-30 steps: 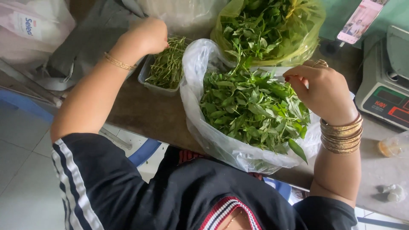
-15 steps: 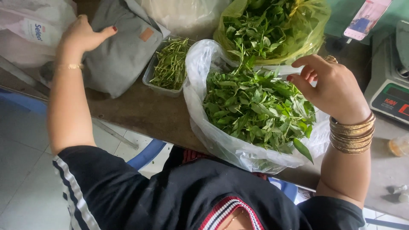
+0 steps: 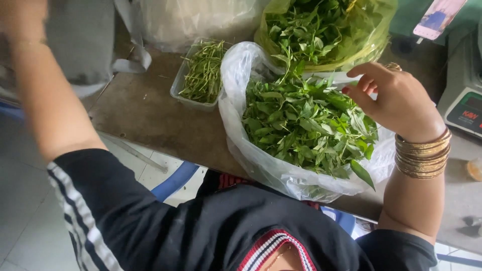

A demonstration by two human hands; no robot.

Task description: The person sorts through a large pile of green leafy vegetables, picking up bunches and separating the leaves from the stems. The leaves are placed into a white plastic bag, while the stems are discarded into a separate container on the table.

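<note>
A white plastic bag (image 3: 261,168) lies open on the brown table (image 3: 145,120), full of picked green leaves (image 3: 301,125). My right hand (image 3: 396,100), with gold bangles on the wrist, hovers over the bag's far right rim. Its fingers are loosely curled and apart, and nothing shows in them. My left arm is raised at the far left. My left hand (image 3: 20,15) is a blur at the top left corner, in front of a grey bag (image 3: 83,45). A clear tray of bare green stems (image 3: 201,75) sits left of the white bag.
A yellow-green bag of leafy stalks (image 3: 321,30) stands behind the white bag. A weighing scale (image 3: 464,100) is at the right edge and a phone (image 3: 439,17) lies at the top right. Another white plastic bag (image 3: 191,20) is at the back. A blue stool (image 3: 173,180) shows under the table.
My left hand left the stem tray, swung left past the grey bag and rose toward the top left corner. My right hand stayed over the leaf bag.
</note>
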